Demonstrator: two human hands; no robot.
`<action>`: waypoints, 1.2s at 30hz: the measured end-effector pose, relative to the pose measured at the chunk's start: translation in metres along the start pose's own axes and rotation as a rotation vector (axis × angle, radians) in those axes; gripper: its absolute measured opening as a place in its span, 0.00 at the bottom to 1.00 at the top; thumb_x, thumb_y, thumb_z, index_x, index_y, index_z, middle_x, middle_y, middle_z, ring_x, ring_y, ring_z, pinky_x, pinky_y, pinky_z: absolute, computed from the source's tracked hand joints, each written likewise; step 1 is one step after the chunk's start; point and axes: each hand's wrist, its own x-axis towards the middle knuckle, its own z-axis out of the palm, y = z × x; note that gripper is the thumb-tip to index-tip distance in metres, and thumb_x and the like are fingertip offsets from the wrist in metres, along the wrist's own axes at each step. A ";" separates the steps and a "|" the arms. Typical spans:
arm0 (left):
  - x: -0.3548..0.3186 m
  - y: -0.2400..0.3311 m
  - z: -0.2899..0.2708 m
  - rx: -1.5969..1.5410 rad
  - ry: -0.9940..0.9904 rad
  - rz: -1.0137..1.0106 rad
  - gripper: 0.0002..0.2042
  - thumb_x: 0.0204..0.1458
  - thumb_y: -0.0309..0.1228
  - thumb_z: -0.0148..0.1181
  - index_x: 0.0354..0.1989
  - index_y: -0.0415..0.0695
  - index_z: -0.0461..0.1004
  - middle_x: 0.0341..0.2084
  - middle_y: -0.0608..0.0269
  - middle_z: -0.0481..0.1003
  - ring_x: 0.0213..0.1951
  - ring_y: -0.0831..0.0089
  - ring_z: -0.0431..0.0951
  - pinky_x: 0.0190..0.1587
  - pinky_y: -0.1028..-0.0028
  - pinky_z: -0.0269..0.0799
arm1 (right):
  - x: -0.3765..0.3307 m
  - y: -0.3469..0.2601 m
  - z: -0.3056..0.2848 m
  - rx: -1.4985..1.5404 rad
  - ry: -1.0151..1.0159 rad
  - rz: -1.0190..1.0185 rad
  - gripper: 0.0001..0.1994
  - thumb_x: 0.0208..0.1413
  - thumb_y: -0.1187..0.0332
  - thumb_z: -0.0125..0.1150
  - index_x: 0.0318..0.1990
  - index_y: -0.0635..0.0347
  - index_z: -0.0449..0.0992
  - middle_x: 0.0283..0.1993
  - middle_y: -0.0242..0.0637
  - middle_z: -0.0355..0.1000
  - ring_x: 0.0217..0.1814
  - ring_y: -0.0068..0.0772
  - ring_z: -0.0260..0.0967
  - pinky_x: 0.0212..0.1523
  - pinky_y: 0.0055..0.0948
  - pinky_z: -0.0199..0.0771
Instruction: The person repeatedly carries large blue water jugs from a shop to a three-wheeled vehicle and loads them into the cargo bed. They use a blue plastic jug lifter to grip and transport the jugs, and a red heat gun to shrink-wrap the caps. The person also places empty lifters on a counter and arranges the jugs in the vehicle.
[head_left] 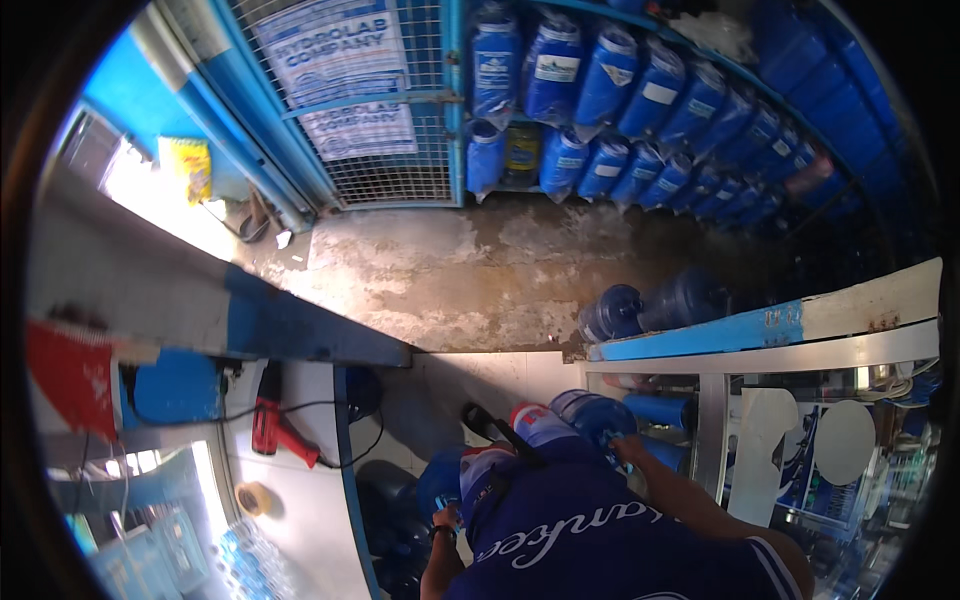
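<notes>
Holds, beside the left thigh, a blue water jug (436,478); appears to have the left grip (447,517) closed on its light-blue handle (457,507). Near it, under the worktop edge: darker jugs (390,495) (too dim to count). Holds, beside the right leg, a second blue jug (590,412), tilted with its base forward; has the right grip (628,450) closed at its neck end, on a similar light-blue part (partly hidden by the fingers). Just right of it: a glass case (712,430).

Wears a dark blue shirt (590,530) with white lettering. Stands on pale tiles (480,368), facing stained concrete (430,250).

On the white worktop (310,520) at left: a red gun-shaped tool (265,430) and a roll of tape (253,498). Across the concrete: a wire-mesh door (390,182) beside two rows of blue containers (608,165).
</notes>
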 end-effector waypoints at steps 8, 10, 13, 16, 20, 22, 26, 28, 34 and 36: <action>0.035 0.100 -0.041 0.552 0.060 0.197 0.26 0.43 0.36 0.74 0.55 0.62 0.79 0.43 0.60 0.83 0.47 0.55 0.83 0.52 0.55 0.76 | 0.037 -0.095 -0.079 0.155 -0.019 0.127 0.17 0.52 0.58 0.63 0.27 0.67 0.80 0.18 0.43 0.71 0.20 0.40 0.72 0.29 0.43 0.73; 0.032 0.123 -0.047 0.560 0.114 0.262 0.25 0.44 0.35 0.73 0.55 0.61 0.79 0.41 0.61 0.84 0.47 0.57 0.83 0.51 0.56 0.76 | 0.062 -0.102 -0.089 0.113 -0.024 0.115 0.16 0.52 0.58 0.64 0.27 0.66 0.80 0.19 0.44 0.72 0.21 0.39 0.73 0.29 0.44 0.74; 0.026 0.179 -0.067 0.285 0.119 0.228 0.21 0.49 0.34 0.68 0.54 0.58 0.80 0.35 0.60 0.84 0.42 0.60 0.85 0.47 0.58 0.78 | 0.105 -0.113 -0.105 0.077 -0.059 -0.051 0.15 0.52 0.59 0.64 0.29 0.65 0.80 0.21 0.44 0.73 0.22 0.41 0.73 0.28 0.44 0.74; 0.018 0.235 -0.082 0.281 0.099 0.130 0.17 0.55 0.34 0.62 0.54 0.56 0.80 0.34 0.59 0.84 0.39 0.60 0.85 0.44 0.59 0.79 | 0.133 -0.133 -0.122 0.108 -0.056 -0.053 0.15 0.52 0.60 0.63 0.30 0.67 0.79 0.22 0.43 0.73 0.23 0.41 0.73 0.28 0.44 0.73; 0.026 0.302 -0.090 0.752 0.066 0.296 0.14 0.59 0.35 0.57 0.53 0.53 0.80 0.37 0.58 0.84 0.38 0.62 0.85 0.43 0.59 0.79 | 0.154 -0.172 -0.145 0.316 0.047 0.093 0.15 0.53 0.59 0.61 0.31 0.67 0.80 0.19 0.45 0.71 0.19 0.43 0.70 0.23 0.46 0.68; 0.038 0.331 -0.095 0.900 0.041 0.404 0.14 0.57 0.35 0.60 0.52 0.52 0.80 0.39 0.57 0.83 0.38 0.60 0.85 0.42 0.59 0.78 | 0.163 -0.192 -0.159 0.325 0.076 0.030 0.15 0.53 0.60 0.60 0.30 0.66 0.80 0.18 0.46 0.71 0.17 0.44 0.69 0.21 0.47 0.67; 0.067 0.388 -0.096 -0.225 0.103 -0.142 0.13 0.53 0.36 0.62 0.45 0.50 0.82 0.34 0.55 0.83 0.36 0.58 0.85 0.42 0.60 0.77 | 0.188 -0.239 -0.202 0.406 0.042 0.055 0.14 0.52 0.61 0.62 0.25 0.65 0.77 0.19 0.43 0.71 0.17 0.44 0.70 0.20 0.46 0.67; 0.086 0.416 -0.092 -0.425 0.108 -0.257 0.12 0.51 0.37 0.63 0.42 0.49 0.83 0.32 0.54 0.83 0.34 0.58 0.84 0.42 0.61 0.77 | 0.198 -0.271 -0.227 0.373 0.036 0.094 0.13 0.51 0.62 0.63 0.25 0.64 0.76 0.20 0.40 0.71 0.18 0.41 0.69 0.21 0.45 0.66; 0.148 0.490 -0.096 0.348 0.172 0.272 0.15 0.46 0.35 0.68 0.44 0.60 0.82 0.34 0.60 0.84 0.39 0.59 0.85 0.46 0.63 0.78 | 0.264 -0.424 -0.291 0.110 0.015 0.064 0.12 0.51 0.62 0.63 0.26 0.63 0.74 0.21 0.37 0.70 0.22 0.34 0.68 0.24 0.43 0.65; 0.160 0.518 -0.099 0.146 0.160 0.199 0.12 0.44 0.36 0.68 0.39 0.51 0.82 0.30 0.58 0.82 0.34 0.60 0.84 0.41 0.64 0.78 | 0.284 -0.468 -0.307 0.005 0.010 -0.006 0.12 0.51 0.62 0.63 0.27 0.64 0.75 0.22 0.37 0.70 0.22 0.34 0.68 0.24 0.43 0.65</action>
